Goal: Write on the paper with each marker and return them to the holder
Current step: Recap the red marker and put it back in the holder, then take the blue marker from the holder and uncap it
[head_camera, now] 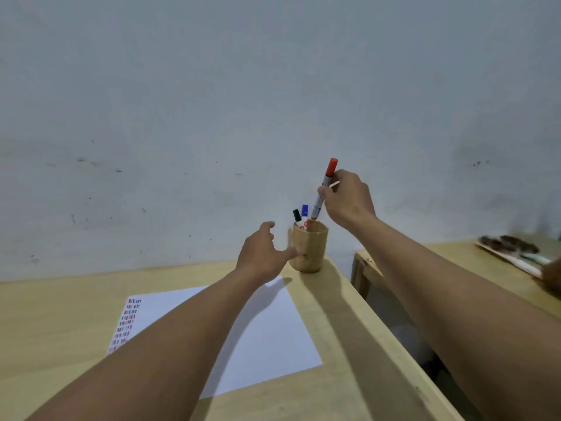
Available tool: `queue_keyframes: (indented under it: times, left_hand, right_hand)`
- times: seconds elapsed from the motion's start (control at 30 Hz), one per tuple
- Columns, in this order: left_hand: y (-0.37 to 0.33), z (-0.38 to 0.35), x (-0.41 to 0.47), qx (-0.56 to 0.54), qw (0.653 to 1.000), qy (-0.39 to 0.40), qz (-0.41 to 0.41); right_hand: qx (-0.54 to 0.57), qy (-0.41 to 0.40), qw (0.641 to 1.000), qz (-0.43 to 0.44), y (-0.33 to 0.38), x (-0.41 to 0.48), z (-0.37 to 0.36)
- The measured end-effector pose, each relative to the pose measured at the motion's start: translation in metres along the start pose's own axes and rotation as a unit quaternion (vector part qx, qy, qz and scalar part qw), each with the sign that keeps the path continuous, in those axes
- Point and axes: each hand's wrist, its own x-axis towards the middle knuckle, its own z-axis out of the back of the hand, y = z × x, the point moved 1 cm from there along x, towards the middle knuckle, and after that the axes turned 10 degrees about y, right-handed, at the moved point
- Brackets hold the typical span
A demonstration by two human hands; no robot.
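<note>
My right hand grips a red-capped marker, held nearly upright with its lower end just above the rim of the wooden holder. A black marker and a blue marker stand inside the holder. My left hand is beside the holder on its left, fingers spread, with the thumb touching or nearly touching its side. A white paper lies on the table in front, with a column of short coloured marks down its left edge. My left forearm covers part of the sheet.
The holder stands at the far right corner of the light wooden table, close to its right edge. A gap separates it from a second wooden table on the right, which carries a flat tray-like object. A grey wall rises behind.
</note>
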Motion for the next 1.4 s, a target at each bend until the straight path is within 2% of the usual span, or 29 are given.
queue_keyframes:
  times: [0.17, 0.4, 0.57, 0.97, 1.13, 1.4]
  left_hand:
    - [-0.002, -0.027, 0.034, 0.032, 0.998, 0.044, 0.031]
    - [0.001, -0.057, 0.052, 0.049, 0.999, 0.008, 0.012]
    - [0.008, -0.062, 0.057, 0.067, 0.998, -0.006, -0.003]
    - [0.013, -0.061, 0.062, 0.063, 0.998, -0.011, -0.025]
    - [0.010, -0.060, 0.059, 0.060, 0.998, -0.010, -0.020]
    - [0.004, -0.051, 0.045, 0.057, 0.998, 0.007, 0.010]
  right_hand:
    - [-0.019, 0.060, 0.998, -0.015, -0.030, 0.020, -0.019]
    - [-0.001, 0.142, 0.988, -0.060, -0.051, 0.033, -0.037]
    - [-0.004, 0.160, 0.981, -0.110, -0.052, 0.042, -0.036]
    - [0.001, 0.209, 0.973, -0.094, -0.062, 0.064, -0.049]
    - [0.023, 0.186, 0.979, -0.078, -0.065, 0.063, -0.050]
    - [0.063, 0.071, 0.996, 0.008, -0.050, 0.051, -0.025]
